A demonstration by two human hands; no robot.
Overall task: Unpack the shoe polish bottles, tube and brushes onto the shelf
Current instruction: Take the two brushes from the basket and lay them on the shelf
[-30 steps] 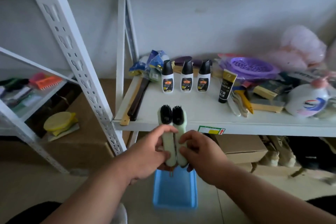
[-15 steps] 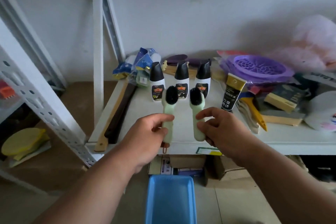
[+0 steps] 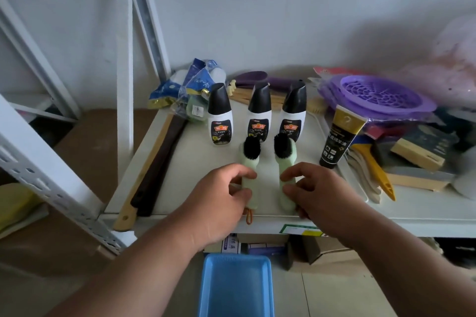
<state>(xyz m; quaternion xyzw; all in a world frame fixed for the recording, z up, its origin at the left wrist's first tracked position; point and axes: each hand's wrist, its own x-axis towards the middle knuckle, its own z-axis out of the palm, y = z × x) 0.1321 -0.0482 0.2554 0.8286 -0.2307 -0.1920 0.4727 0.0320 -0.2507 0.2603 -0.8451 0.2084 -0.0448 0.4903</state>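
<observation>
Brushes — one [image 3: 251,162] in left hand [image 3: 221,198], one [image 3: 284,162] in right hand [image 3: 316,193].

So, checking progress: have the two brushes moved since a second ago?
Yes: the brushes went from the shelf edge inward, toward the bottles.

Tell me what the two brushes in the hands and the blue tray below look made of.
Left brush and right brush: pale green handles, matte, probably plastic; black tufts look like stiff bristle, fibre unclear. Blue tray: smooth, slightly glossy with a moulded rim, likely plastic.
</observation>
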